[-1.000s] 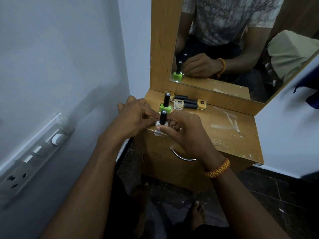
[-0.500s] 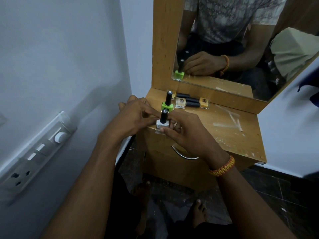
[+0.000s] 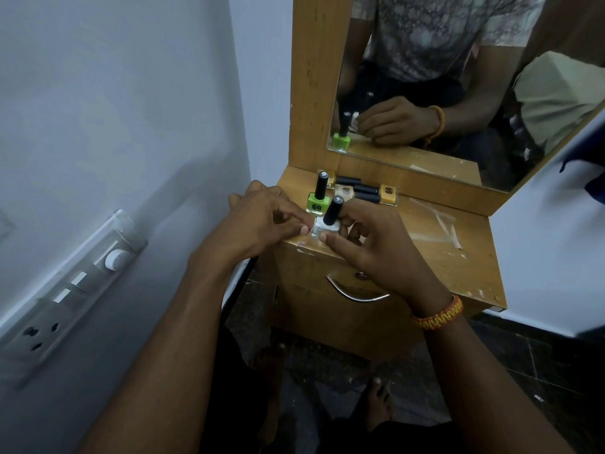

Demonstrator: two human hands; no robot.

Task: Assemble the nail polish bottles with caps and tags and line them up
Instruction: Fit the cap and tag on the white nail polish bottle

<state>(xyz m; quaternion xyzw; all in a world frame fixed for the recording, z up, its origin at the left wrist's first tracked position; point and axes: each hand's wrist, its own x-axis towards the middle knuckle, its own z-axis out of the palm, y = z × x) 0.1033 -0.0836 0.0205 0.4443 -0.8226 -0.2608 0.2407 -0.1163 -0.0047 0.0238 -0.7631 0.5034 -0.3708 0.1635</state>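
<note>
Left hand (image 3: 262, 221) pinches the left side of a white square nail polish bottle with black cap (image 3: 326, 225) at the front-left edge of the wooden dresser top (image 3: 458, 257). Green square bottle with black cap (image 3: 317, 201) stands upright just behind. Right hand (image 3: 376, 247) grips the white bottle's right side. Yellow bottles (image 3: 389, 194) lie sideways near the mirror (image 3: 458, 93).
</note>
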